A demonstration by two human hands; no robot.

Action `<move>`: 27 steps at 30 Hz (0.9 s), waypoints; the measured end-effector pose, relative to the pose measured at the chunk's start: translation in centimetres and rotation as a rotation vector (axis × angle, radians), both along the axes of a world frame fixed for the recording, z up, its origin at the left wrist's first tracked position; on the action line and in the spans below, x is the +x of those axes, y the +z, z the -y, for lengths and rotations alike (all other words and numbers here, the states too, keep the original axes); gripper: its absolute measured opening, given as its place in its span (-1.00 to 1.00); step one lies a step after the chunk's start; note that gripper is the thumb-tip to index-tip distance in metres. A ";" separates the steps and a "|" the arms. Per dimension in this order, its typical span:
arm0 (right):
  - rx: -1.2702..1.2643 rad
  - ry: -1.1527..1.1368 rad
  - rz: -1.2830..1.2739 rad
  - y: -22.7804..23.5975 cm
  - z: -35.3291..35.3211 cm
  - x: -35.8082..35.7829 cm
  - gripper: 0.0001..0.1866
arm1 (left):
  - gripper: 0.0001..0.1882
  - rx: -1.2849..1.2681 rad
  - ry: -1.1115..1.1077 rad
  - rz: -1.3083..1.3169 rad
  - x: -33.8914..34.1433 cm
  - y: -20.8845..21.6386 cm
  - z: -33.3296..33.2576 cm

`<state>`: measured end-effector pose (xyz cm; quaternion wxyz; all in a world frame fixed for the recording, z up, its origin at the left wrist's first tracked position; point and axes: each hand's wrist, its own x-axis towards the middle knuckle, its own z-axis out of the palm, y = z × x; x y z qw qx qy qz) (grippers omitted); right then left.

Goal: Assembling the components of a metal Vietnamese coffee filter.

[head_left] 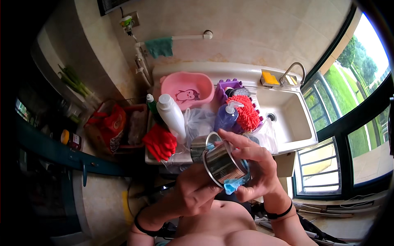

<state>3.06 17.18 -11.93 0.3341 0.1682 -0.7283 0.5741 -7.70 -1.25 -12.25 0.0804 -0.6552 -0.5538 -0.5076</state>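
A shiny metal cylinder with a flared rim (223,164), cup-like, is held in front of my body. A second rounded metal piece (198,146) shows right beside it; I cannot tell whether the two are joined. My left hand (196,190) is closed at the rim side of the cylinder, its fingers partly hidden. My right hand (259,167) curls round the other end, pressing a crumpled light-blue cloth (233,185) against the metal. Just beyond the hands stand a purple pump bottle (225,118) and a red chenille mitt (245,115).
A pink basin (167,86), a white bottle (171,117) and red gloves (160,143) sit on the sink counter's left. The sink bowl (287,123) and curved tap (293,67) are at right. A crate with red bags (111,127) stands left, windows (349,90) right.
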 end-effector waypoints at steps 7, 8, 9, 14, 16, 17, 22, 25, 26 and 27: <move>0.364 -0.086 -0.008 1.7 -1.1 -0.1 -0.34 | -0.69 -0.128 -0.037 0.037 -0.3 0.4 0.4; 0.350 -0.158 -0.011 1.4 -0.9 -0.1 -0.34 | -0.68 -0.139 0.015 0.041 -0.1 0.6 0.5; 0.381 -0.213 -0.081 1.7 -0.9 -0.4 -0.35 | -0.67 -0.148 0.066 0.045 0.1 0.9 0.5; 0.311 -0.339 -0.187 0.1 -0.3 -0.8 -0.35 | -0.66 -0.079 0.225 -0.107 0.7 1.3 0.0; 0.282 -0.418 -0.232 -0.2 0.1 -0.9 -0.36 | -0.58 -0.043 0.298 -0.267 0.5 0.4 -0.2; 0.283 -0.414 -0.233 -0.3 0.2 -1.0 -0.36 | -0.58 -0.042 0.301 -0.266 0.4 0.3 -0.3; 0.222 -0.498 -0.272 -1.1 0.4 -0.8 -0.32 | -0.61 0.051 0.301 -0.382 0.4 0.5 -1.0; 0.190 -0.471 -0.263 -1.5 0.2 -0.9 -0.32 | -0.64 0.092 0.307 -0.399 0.2 0.3 -1.8; 0.138 -0.435 -0.228 -1.6 0.2 -0.8 -0.32 | -0.64 0.127 0.326 -0.412 0.2 0.2 -2.0; 0.142 -0.437 -0.229 -1.5 0.3 -0.8 -0.32 | -0.64 0.132 0.324 -0.411 0.1 0.3 -2.3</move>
